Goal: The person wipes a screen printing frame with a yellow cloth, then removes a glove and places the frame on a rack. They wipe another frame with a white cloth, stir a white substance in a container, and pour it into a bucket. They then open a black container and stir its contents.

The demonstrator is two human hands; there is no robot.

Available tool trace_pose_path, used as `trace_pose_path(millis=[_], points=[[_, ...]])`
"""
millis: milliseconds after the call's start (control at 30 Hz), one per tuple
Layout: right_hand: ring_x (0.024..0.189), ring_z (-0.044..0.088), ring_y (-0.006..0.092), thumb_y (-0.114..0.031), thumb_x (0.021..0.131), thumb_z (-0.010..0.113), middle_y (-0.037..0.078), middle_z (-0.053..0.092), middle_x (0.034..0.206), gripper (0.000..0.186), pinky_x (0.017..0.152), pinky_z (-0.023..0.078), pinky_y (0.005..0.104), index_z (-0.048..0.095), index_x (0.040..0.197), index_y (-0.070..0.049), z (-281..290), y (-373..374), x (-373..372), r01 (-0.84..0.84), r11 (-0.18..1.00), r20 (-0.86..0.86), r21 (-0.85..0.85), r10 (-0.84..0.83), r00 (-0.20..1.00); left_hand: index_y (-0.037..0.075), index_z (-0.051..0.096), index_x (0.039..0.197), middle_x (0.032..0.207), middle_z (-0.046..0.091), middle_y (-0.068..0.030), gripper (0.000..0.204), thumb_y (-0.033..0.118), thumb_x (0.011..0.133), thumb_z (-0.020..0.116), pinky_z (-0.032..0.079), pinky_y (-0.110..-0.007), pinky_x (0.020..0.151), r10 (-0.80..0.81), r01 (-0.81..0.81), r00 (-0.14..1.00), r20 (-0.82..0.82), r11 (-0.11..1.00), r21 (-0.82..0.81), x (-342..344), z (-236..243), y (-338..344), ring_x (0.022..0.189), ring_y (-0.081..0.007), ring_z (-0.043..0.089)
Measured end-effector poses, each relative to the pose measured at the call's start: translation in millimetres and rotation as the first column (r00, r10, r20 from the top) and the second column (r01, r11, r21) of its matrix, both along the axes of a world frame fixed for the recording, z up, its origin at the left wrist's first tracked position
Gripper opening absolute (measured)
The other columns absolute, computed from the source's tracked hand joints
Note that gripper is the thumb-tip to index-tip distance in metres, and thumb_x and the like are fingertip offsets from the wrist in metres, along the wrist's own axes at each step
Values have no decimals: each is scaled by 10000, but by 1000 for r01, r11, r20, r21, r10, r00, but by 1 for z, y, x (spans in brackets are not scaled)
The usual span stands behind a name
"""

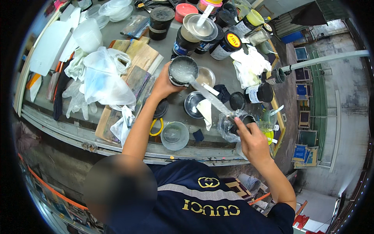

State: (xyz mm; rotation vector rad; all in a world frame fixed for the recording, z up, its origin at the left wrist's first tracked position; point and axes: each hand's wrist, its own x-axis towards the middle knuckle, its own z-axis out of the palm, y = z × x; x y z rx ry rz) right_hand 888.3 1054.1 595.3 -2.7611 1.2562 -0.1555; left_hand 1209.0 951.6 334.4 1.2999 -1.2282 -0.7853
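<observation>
My left hand (165, 84) is wrapped around a black tub (183, 78), tilted toward me so that its whitish translucent gel (182, 71) shows. In my right hand (254, 141) is the dark handle of a long, flat spatula (212, 99). Its blade reaches across to the tub, and the far end rests at the rim by the gel. Just beneath the right hand stands a container wrapped in clear plastic film (226, 128). A round clear lid or dish (205, 77) lies beside the held tub. A black-rimmed pot (193, 104) with a pale scrap against it sits between my hands.
Yellow-handled scissors (156, 127) and a clear plastic cup (175, 136) are near the front table edge. Wooden blocks (142, 56) and a plastic bag (105, 78) lie left. Several ink tubs (161, 23) crowd the back; white cloth (249, 66) lies right.
</observation>
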Motion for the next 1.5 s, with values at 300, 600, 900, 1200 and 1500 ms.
trace_pose_path(millis=[300,600,900,1200,1500], points=[[553,332,25,-318,1100,535,-54,449,664,401,489,253,205,614,1331,-1,-98,-15,32,5,249,219,968,-860,461,69,424,1501,1438,558,-152,1158,248,519,1011,461,-405,1099,11,-11,1000,26,1000,-8,-2,-7,0,1335,-330,559],[535,312,19,-348,1086,571,-57,428,664,385,473,228,201,635,1276,-20,-78,31,-14,-12,149,145,989,-936,322,69,412,1507,1420,582,-139,1167,207,521,1020,460,-395,1108,-4,5,999,-32,999,35,-3,4,3,1318,-305,577],[557,370,39,-313,1110,524,-29,461,678,420,492,292,216,546,1387,2,-93,28,10,27,465,424,885,-828,367,62,419,1501,1410,580,-140,1164,216,513,1015,456,-390,1107,1,-1,1000,9,999,43,-3,2,0,1318,-305,571],[595,389,35,-315,1096,565,-36,461,708,450,507,288,215,570,1417,1,-135,48,4,130,367,293,921,-873,390,57,420,1499,1424,571,-146,1160,232,521,1019,461,-399,1103,0,-2,1000,27,998,67,-1,1,2,1329,-318,566],[618,420,74,-401,1107,500,13,494,736,501,560,317,228,510,1430,-18,-107,66,-23,-78,438,444,896,-872,204,47,363,1555,1503,525,-174,1246,261,518,1020,451,-412,1129,43,-42,996,74,999,-17,-7,-12,0,1370,-335,539]])
